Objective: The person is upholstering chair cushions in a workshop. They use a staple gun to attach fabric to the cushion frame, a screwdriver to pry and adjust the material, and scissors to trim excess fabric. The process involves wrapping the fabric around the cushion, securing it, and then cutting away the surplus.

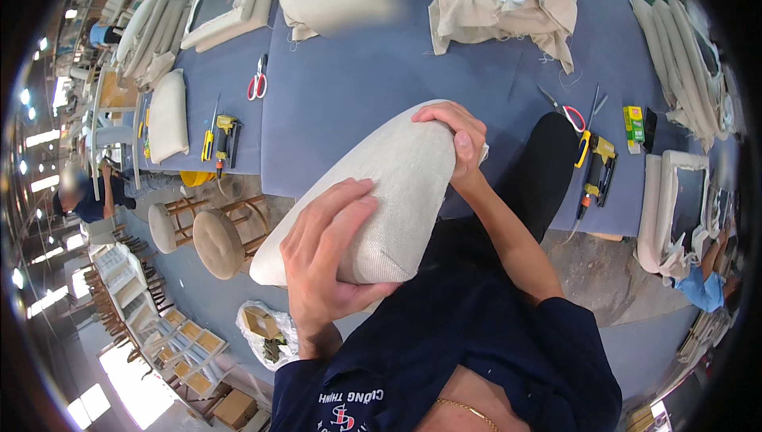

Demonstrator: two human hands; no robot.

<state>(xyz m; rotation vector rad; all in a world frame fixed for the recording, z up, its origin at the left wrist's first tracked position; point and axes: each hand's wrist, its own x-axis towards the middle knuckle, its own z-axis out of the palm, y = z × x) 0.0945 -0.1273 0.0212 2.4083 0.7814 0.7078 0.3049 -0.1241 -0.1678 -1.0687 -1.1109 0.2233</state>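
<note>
A padded seat cushion (381, 170) covered in light beige woven fabric is held tilted above my lap, its long side running from lower left to upper right. My left hand (325, 253) grips its near end, fingers spread over the upper face and thumb along the lower edge by a folded corner. At the far right end, my right hand (459, 138) is wrapped round the edge with its fingers curled over the top. The cushion's underside is hidden from me.
Beyond the cushion is a blue-grey worktable (333, 90). Red-handled scissors (257, 86) and a yellow staple gun (225, 138) lie left; another staple gun (601, 163) and scissors (573, 117) lie right. Partly covered panels (508, 23) sit at the back. Round stools (218, 243) stand lower left.
</note>
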